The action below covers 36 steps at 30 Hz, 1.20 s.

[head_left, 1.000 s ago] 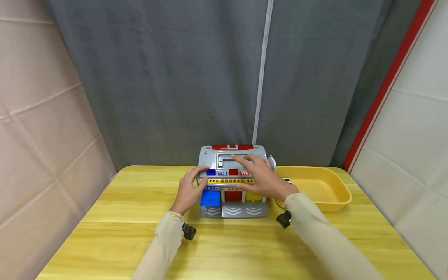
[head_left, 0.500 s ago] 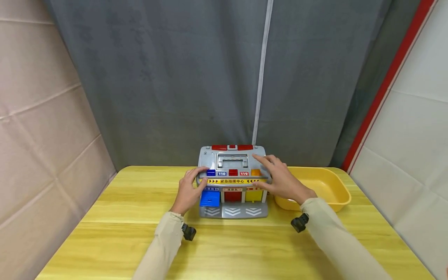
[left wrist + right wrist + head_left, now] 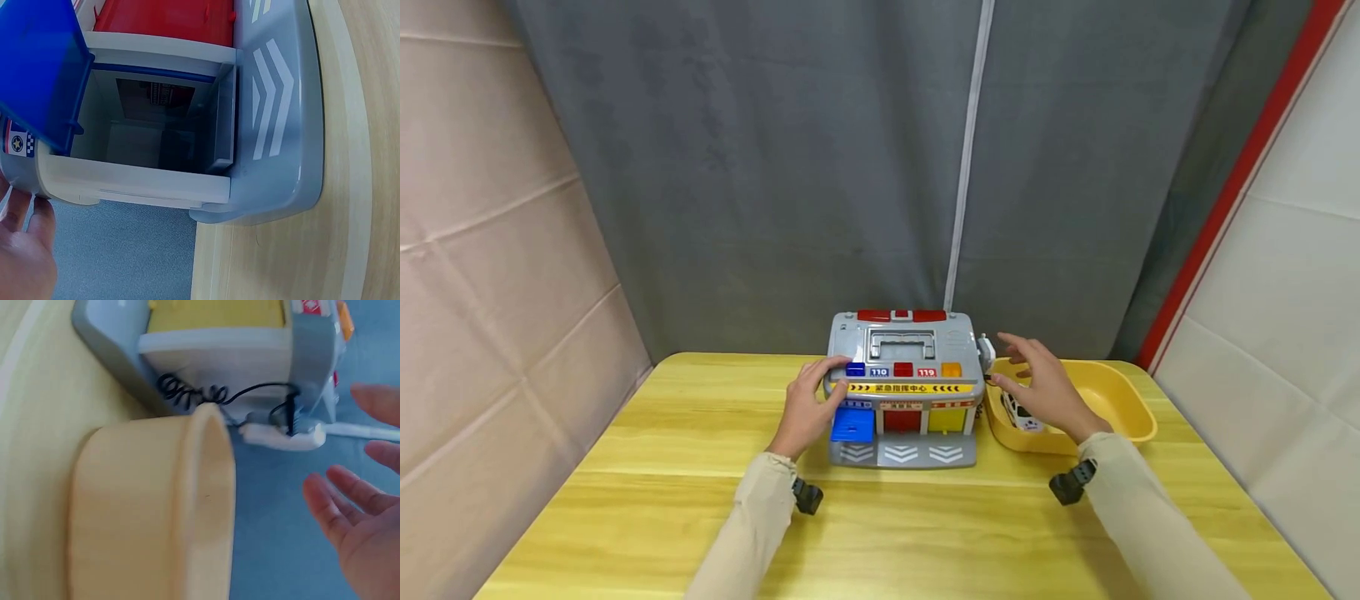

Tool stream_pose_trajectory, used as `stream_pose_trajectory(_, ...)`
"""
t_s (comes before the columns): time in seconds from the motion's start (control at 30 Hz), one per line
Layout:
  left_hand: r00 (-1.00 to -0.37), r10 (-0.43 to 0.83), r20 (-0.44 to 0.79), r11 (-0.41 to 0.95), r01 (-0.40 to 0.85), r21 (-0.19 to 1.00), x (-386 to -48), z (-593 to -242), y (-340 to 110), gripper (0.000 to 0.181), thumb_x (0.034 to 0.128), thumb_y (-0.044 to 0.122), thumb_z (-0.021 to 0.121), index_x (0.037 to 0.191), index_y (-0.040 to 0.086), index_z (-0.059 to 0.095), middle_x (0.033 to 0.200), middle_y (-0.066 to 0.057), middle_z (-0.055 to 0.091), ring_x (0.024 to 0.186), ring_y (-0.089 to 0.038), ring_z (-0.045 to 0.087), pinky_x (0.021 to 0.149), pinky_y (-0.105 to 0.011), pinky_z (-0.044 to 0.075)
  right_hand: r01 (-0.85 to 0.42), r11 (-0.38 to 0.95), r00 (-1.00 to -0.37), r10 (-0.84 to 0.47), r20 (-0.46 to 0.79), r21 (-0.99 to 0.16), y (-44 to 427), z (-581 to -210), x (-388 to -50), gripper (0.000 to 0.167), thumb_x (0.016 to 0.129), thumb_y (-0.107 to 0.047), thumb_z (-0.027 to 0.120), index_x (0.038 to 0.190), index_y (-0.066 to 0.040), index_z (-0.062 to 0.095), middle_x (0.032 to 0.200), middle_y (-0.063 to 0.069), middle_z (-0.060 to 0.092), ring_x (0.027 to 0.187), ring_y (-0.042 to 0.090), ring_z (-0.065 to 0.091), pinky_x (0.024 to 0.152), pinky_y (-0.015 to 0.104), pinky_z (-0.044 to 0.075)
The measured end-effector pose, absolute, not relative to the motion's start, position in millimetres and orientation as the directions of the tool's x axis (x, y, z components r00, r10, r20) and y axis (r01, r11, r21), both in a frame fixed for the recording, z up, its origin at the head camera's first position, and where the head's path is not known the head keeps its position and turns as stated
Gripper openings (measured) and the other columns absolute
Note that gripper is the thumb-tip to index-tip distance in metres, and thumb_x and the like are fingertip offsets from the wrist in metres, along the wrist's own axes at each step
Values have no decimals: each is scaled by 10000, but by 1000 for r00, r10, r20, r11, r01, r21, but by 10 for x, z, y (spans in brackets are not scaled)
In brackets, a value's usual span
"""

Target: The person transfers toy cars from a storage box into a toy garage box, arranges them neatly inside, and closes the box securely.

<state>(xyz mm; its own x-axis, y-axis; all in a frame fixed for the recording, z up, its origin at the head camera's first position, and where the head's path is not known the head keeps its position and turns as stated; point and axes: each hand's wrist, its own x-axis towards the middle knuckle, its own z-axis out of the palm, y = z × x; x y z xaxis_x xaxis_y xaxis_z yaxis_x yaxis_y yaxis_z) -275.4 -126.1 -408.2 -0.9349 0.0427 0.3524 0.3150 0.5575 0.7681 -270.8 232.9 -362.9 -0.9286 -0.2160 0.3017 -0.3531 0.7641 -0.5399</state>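
Note:
A grey toy emergency station with blue, red and yellow garage doors stands on the table. Its blue door is raised, and the left wrist view looks into the hollow bay behind it. My left hand holds the station's left roof corner, thumb at the front and index finger on top. A white toy handset with a coiled black cord hangs on the station's right side. My right hand, fingers spread and holding nothing, is beside that handset, above the yellow basin. A white toy car lies in the basin, partly hidden.
The wooden table extends in front of the station. A grey curtain hangs behind the table's back edge. The basin stands close against the station's right side.
My right hand has moved right, from over the station's roof to beside the handset above the basin. The toy car now shows more. My left hand keeps its place.

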Motion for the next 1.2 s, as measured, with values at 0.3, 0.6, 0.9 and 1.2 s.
stream_pose_trajectory(0.3,-935,42,351,559,314,767,-2752,-4080,-1258,334,993,302,604,1326,284,627,1422,-9,612,1294,-243,498,1185,-580,318,-250,795,-965,-162,204,-552,2485,-3866,-2730,463,964,-166,644,1396,-25,551,1303,278,559,1177,482,585,979,620,535)
stream_pose_trajectory(0.6,-936,39,349,558,310,770,-2747,-4081,-1259,332,993,317,602,1324,294,626,1428,-1,609,1299,-240,493,1188,-576,298,-175,835,-982,-185,34,-522,2578,-4006,-2837,379,943,-150,640,1307,-44,647,1358,282,580,1231,476,524,1061,663,432)
stream_pose_trajectory(0.9,-941,34,337,543,300,784,-2738,-4094,-1262,329,993,323,603,1319,297,634,1415,-8,612,1300,-242,494,1180,-587,329,-6,868,-972,-122,-202,-496,2621,-4111,-2966,394,869,-103,687,1263,-88,688,1277,241,629,930,303,542,760,365,459)
stream_pose_trajectory(1.2,-934,42,354,546,318,775,-2737,-4092,-1268,339,994,322,602,1330,287,626,1426,-10,607,1318,-254,492,1190,-607,302,3,878,-979,-94,-178,-479,2570,-4183,-3020,393,853,-89,700,1245,-115,709,1344,269,605,969,319,546,869,452,484)
